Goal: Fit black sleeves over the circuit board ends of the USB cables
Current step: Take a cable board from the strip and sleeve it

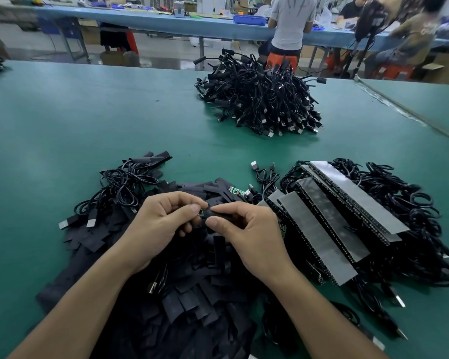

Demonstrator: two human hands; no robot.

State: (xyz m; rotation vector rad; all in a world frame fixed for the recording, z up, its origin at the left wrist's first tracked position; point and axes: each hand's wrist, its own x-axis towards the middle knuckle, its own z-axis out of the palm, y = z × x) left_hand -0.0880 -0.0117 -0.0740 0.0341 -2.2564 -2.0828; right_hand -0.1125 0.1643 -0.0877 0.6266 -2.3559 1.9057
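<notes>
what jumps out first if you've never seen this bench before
At centre the left hand pinches a small green circuit board while the right hand pinches a black tubular sleeve at its end. Beneath them spreads a heap of flat black sleeves, and farther back on the green table mat rises a tangled pile of black USB cables. Long grey-taped black strips lie at right.

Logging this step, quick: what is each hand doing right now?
Left hand: pinching the circuit board end.
Right hand: pinching a black sleeve.
</notes>
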